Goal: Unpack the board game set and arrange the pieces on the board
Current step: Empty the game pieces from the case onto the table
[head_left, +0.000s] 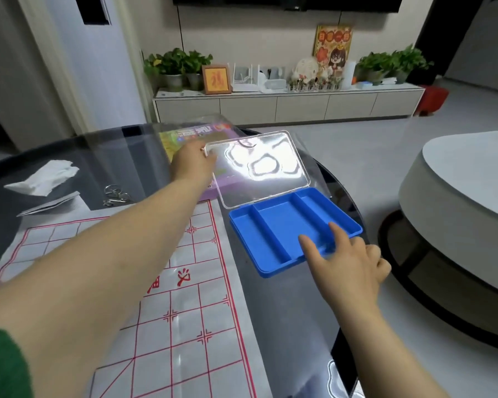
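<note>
While the blue tray [282, 228] lies open on the dark table [285, 311], just right of the paper board [184, 311], its long axis runs from near-left to far-right, dividers crosswise. Clear lid [259, 168] hinged at tray's far edge, tilted back over a purple box [213, 133] with unreadable print. Left hand [191, 162] pinches the lid's left corner. Right hand [348, 262] loosely spread, fingertips [306, 241] touching tray's near rim, gripping nothing. Board shows red grid, red characters, illegible.

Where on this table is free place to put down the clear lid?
Bare dark glass between the board sheet and the blue tray, running toward you. Crowded: far left, with tissue and metal rings; behind the clear lid, the purple box.
</note>
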Demonstrator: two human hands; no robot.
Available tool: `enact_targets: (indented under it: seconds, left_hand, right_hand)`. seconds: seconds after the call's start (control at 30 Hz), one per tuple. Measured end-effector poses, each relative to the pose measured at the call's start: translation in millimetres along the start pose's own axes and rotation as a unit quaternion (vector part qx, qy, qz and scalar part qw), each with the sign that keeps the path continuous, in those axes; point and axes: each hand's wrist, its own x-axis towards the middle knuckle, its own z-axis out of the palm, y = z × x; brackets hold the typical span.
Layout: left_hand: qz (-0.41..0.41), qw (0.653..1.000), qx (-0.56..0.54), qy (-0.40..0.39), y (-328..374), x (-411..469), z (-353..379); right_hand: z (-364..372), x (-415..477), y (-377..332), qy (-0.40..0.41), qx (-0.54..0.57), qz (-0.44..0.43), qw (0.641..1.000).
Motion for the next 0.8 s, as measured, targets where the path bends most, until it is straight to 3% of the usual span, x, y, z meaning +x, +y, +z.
enact_targets:
  seconds: [0.43,0.8]
  left_hand:
    - [0.100,0.992,0.079,-0.021,-11,-59,-41]
    - [0.027,0.995,0.081,-0.054,-83,-158,-165]
  right_hand:
    - [-5,-11,-4,0.080,0.027,-0.061,0.995]
    - [-24,-46,-40,0.008,0.086,-0.164,0.983]
